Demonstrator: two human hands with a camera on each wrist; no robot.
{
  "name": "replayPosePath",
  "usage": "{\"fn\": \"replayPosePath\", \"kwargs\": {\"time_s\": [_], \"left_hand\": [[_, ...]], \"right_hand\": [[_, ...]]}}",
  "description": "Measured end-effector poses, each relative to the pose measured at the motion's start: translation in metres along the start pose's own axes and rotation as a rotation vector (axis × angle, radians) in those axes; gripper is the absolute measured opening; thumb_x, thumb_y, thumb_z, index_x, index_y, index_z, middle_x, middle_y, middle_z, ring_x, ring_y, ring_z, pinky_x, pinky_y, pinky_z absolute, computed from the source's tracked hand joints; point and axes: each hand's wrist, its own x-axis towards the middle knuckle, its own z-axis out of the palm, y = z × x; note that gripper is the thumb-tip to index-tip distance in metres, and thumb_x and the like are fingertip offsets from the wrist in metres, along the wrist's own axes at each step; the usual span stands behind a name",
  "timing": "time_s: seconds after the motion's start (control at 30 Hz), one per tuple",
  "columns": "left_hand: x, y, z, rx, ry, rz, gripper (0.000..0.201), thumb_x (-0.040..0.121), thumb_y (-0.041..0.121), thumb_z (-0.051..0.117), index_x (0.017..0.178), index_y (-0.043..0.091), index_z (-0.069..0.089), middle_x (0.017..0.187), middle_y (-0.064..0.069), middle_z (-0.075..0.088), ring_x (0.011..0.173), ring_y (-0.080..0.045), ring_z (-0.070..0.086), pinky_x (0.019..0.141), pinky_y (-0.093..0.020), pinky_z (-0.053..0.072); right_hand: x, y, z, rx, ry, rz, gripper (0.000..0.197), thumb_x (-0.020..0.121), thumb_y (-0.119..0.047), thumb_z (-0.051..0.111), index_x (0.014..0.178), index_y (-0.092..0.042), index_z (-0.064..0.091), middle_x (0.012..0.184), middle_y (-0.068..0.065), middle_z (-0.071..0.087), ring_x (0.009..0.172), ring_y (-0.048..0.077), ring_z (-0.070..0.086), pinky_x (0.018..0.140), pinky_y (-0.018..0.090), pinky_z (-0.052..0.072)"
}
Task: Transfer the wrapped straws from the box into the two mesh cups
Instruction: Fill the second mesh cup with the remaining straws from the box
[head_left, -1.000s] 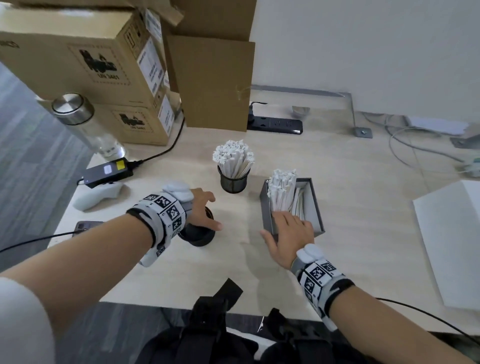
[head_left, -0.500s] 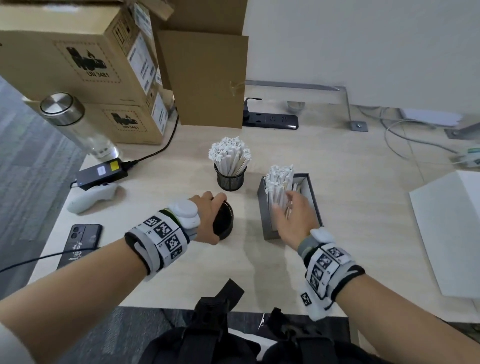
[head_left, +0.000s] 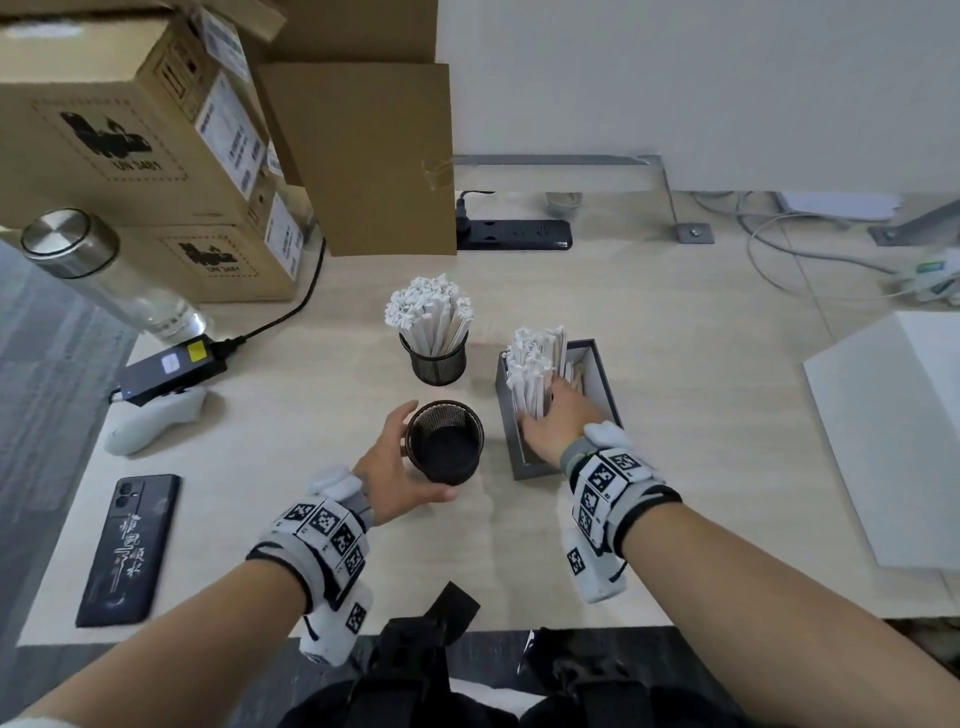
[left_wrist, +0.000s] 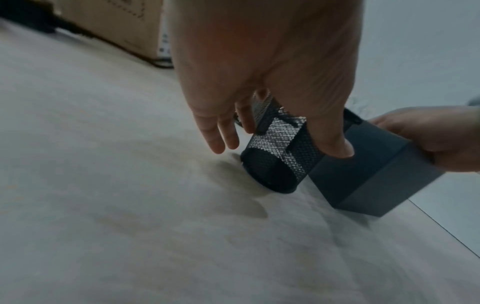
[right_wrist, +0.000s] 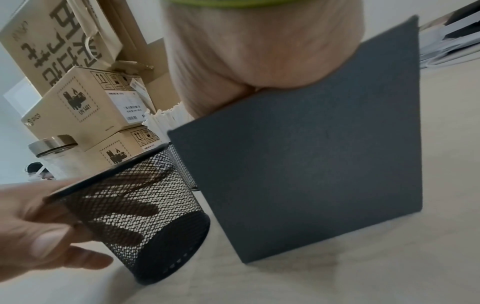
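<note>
An empty black mesh cup stands near the table's front, and my left hand grips it, thumb on the near side and fingers round the far side. The left wrist view shows this cup between thumb and fingers. Behind it a second mesh cup is packed with wrapped straws. To the right sits the grey box with a bundle of wrapped straws standing at its left wall. My right hand is inside the box, thumb and fingers round the bundle's lower part. The box wall hides those fingers in the right wrist view.
Stacked cardboard boxes and a glass bottle stand at the back left. A black adapter, a white controller and a phone lie left. A power strip sits at the back, a white box right.
My right hand has moved forward from the box's near end into the box and closed round the straw bundle. My left hand has shifted from covering the empty cup to gripping its side.
</note>
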Motion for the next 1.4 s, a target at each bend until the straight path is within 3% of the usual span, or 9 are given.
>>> {"fn": "replayPosePath", "kwargs": {"time_s": [0.13, 0.27, 0.37, 0.5, 0.67, 0.9, 1.1, 1.3, 1.4], "left_hand": [[0.008, -0.004, 0.012, -0.078, 0.030, -0.005, 0.105, 0.046, 0.030, 0.095, 0.131, 0.041, 0.035, 0.117, 0.020, 0.058, 0.113, -0.006, 0.055, 0.100, -0.027, 0.041], [0.016, 0.004, 0.018, -0.104, 0.037, -0.001, 0.093, 0.040, 0.043, 0.089, 0.122, 0.039, 0.046, 0.115, 0.021, 0.062, 0.110, -0.004, 0.057, 0.099, -0.028, 0.043], [0.013, 0.010, 0.021, -0.110, 0.038, -0.010, 0.091, 0.040, 0.045, 0.088, 0.122, 0.036, 0.048, 0.111, 0.022, 0.063, 0.107, -0.003, 0.059, 0.094, -0.023, 0.043], [0.007, 0.013, 0.021, -0.113, 0.058, -0.017, 0.093, 0.042, 0.045, 0.086, 0.124, 0.030, 0.046, 0.110, 0.020, 0.061, 0.106, -0.004, 0.058, 0.088, -0.013, 0.038], [0.005, 0.017, 0.017, -0.113, 0.065, -0.009, 0.098, 0.039, 0.053, 0.081, 0.127, 0.028, 0.046, 0.114, 0.015, 0.062, 0.107, -0.005, 0.058, 0.090, -0.015, 0.038], [0.005, 0.022, 0.016, -0.099, 0.052, -0.008, 0.101, 0.038, 0.057, 0.078, 0.129, 0.027, 0.045, 0.111, 0.019, 0.059, 0.108, -0.004, 0.057, 0.091, -0.017, 0.038], [0.004, 0.022, 0.015, -0.073, 0.039, -0.008, 0.099, 0.040, 0.058, 0.078, 0.128, 0.029, 0.043, 0.114, 0.017, 0.059, 0.111, -0.008, 0.057, 0.097, -0.023, 0.041], [0.003, 0.023, 0.011, -0.062, 0.034, 0.002, 0.092, 0.042, 0.055, 0.080, 0.124, 0.039, 0.043, 0.115, 0.018, 0.060, 0.111, -0.008, 0.058, 0.097, -0.023, 0.042], [0.001, 0.024, 0.008, -0.050, 0.015, 0.021, 0.087, 0.050, 0.044, 0.084, 0.127, 0.040, 0.043, 0.114, 0.018, 0.060, 0.108, -0.006, 0.058, 0.089, -0.015, 0.037]], "right_hand": [[-0.007, -0.001, -0.005, 0.024, 0.034, -0.019, 0.037, 0.084, -0.044, 0.064, 0.113, -0.021, 0.060, 0.104, 0.002, 0.069, 0.095, 0.027, 0.066, 0.072, 0.025, 0.046], [-0.013, -0.001, -0.011, 0.043, -0.004, -0.025, 0.048, 0.087, -0.040, 0.060, 0.131, -0.025, 0.050, 0.123, 0.003, 0.064, 0.108, 0.030, 0.061, 0.085, 0.028, 0.046], [-0.011, -0.001, -0.009, 0.044, -0.005, -0.037, 0.043, 0.086, -0.039, 0.060, 0.127, -0.025, 0.055, 0.120, 0.001, 0.066, 0.107, 0.030, 0.062, 0.086, 0.030, 0.049], [-0.008, -0.004, -0.003, -0.001, -0.023, -0.037, 0.028, 0.086, -0.038, 0.060, 0.105, -0.018, 0.064, 0.096, 0.003, 0.070, 0.088, 0.028, 0.065, 0.069, 0.027, 0.047], [-0.003, -0.002, -0.001, -0.010, -0.070, -0.017, 0.043, 0.082, -0.033, 0.059, 0.124, -0.027, 0.056, 0.108, 0.001, 0.069, 0.092, 0.026, 0.064, 0.073, 0.025, 0.045], [-0.006, -0.002, -0.004, -0.017, -0.050, -0.017, 0.012, 0.083, -0.029, 0.057, 0.092, -0.022, 0.058, 0.084, 0.000, 0.059, 0.072, 0.024, 0.053, 0.064, 0.024, 0.039], [-0.008, -0.002, -0.005, -0.014, -0.016, -0.028, 0.005, 0.082, -0.028, 0.054, 0.083, -0.022, 0.053, 0.070, -0.004, 0.053, 0.069, 0.026, 0.053, 0.057, 0.023, 0.034], [-0.005, 0.005, -0.004, 0.099, 0.045, 0.014, 0.044, 0.082, -0.058, 0.059, 0.099, -0.019, 0.067, 0.094, 0.003, 0.069, 0.089, 0.028, 0.065, 0.076, 0.032, 0.053], [-0.004, 0.006, -0.020, 0.211, 0.072, 0.041, 0.058, 0.085, -0.059, 0.057, 0.121, -0.013, 0.060, 0.117, 0.010, 0.065, 0.111, 0.032, 0.061, 0.089, 0.032, 0.047]]}}
